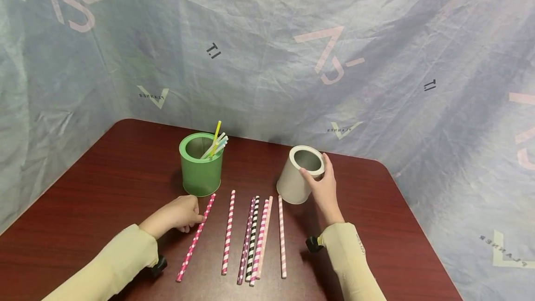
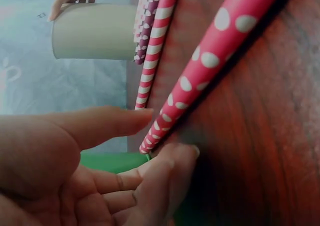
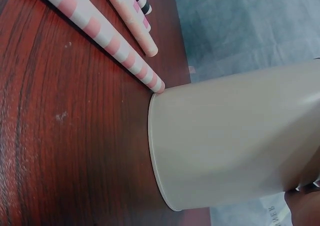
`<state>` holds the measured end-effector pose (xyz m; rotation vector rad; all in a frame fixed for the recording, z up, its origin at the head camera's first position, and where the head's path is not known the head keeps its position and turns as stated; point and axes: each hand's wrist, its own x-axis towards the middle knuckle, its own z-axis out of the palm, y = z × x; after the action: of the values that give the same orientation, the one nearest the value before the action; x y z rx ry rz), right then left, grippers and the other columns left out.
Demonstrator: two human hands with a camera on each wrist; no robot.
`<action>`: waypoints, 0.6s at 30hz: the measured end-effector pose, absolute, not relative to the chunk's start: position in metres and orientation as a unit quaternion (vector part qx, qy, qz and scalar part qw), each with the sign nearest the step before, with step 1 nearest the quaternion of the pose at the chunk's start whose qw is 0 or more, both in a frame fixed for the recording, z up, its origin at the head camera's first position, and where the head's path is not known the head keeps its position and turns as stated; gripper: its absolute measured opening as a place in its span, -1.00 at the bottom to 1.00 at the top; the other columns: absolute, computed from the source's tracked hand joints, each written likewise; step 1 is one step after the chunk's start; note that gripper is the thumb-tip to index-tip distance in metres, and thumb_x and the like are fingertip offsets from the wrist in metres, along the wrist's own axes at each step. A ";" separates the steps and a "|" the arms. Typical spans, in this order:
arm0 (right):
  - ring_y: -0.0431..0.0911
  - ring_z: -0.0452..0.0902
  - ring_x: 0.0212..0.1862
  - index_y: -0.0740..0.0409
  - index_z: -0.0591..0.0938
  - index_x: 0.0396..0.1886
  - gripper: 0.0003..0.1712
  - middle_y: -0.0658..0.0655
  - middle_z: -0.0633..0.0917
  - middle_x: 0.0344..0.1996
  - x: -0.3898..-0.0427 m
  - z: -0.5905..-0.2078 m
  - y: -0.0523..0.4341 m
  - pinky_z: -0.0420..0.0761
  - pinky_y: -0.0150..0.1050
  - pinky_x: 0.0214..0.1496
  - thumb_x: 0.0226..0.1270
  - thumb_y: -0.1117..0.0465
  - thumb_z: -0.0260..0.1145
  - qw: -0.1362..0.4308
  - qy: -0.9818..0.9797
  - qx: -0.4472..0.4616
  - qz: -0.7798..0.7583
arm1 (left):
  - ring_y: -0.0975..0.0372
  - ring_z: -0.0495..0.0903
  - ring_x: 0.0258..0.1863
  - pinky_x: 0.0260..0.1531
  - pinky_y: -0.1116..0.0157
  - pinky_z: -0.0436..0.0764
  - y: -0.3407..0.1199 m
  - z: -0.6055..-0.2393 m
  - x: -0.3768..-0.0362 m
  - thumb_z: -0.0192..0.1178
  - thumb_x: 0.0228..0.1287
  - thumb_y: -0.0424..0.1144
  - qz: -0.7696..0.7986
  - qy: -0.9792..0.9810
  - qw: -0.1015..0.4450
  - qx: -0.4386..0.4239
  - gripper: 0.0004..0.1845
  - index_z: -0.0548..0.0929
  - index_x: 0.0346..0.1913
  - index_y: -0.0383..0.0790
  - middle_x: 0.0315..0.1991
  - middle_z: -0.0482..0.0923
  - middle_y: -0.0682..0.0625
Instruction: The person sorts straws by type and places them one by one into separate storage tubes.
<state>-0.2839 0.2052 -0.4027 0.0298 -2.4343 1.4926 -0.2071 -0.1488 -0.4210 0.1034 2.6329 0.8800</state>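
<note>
A red paper straw with white dots [image 1: 195, 240] lies slantwise on the table. Beside its upper half is my left hand [image 1: 182, 214], fingers bent; the left wrist view shows the thumb [image 2: 120, 122] and fingers on either side of the straw, with a gap between them. My right hand [image 1: 324, 189] grips the beige can [image 1: 292, 185] by its top, thumb at the near rim and fingers over the right side. That can stands on the table with nothing visible inside. In the right wrist view, the can's wall [image 3: 225, 136] fills much of the frame.
A green can [image 1: 201, 175] holding several thin plastic straws [image 1: 216, 145] stands at the back left. Between the hands lie a red-striped straw [image 1: 228, 233], a black-striped straw [image 1: 252, 240], several pink and purple ones, and a pale pink-striped straw [image 1: 282, 238] reaching the beige can's base.
</note>
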 end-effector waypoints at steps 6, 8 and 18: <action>0.05 0.26 0.38 0.05 0.04 0.55 0.03 0.19 0.21 0.47 -0.282 -0.400 0.205 0.34 0.03 0.35 0.22 -0.02 0.39 0.140 -0.848 0.011 0.512 | 0.29 0.53 -0.85 -0.73 0.35 0.57 -0.144 -0.422 -0.215 0.35 0.12 -0.31 0.319 0.924 0.203 0.052 -0.62 0.47 -0.76 -0.25 -0.84 0.44 0.02; 0.05 0.25 0.39 0.05 0.03 0.55 0.03 0.19 0.20 0.47 -0.282 -0.400 0.205 0.33 0.03 0.35 0.22 -0.02 0.39 0.139 -0.847 0.011 0.513 | 0.29 0.54 -0.86 -0.74 0.34 0.58 -0.142 -0.423 -0.216 0.35 0.11 -0.33 0.318 0.924 0.206 0.058 -0.65 0.48 -0.74 -0.26 -0.84 0.47 0.00; 0.04 0.25 0.39 0.05 0.04 0.55 0.04 0.17 0.20 0.47 -0.284 -0.403 0.206 0.33 0.02 0.35 0.21 -0.03 0.40 0.142 -0.845 0.010 0.515 | 0.34 0.50 -0.88 -0.73 0.36 0.58 -0.137 -0.425 -0.217 0.33 0.11 -0.36 0.309 0.929 0.198 0.052 -0.65 0.49 -0.75 -0.26 -0.85 0.46 0.02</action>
<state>-0.2842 0.2059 -0.4032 0.0298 -2.4390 1.4859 -0.2170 -0.1369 -0.4248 0.1463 2.5987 0.8640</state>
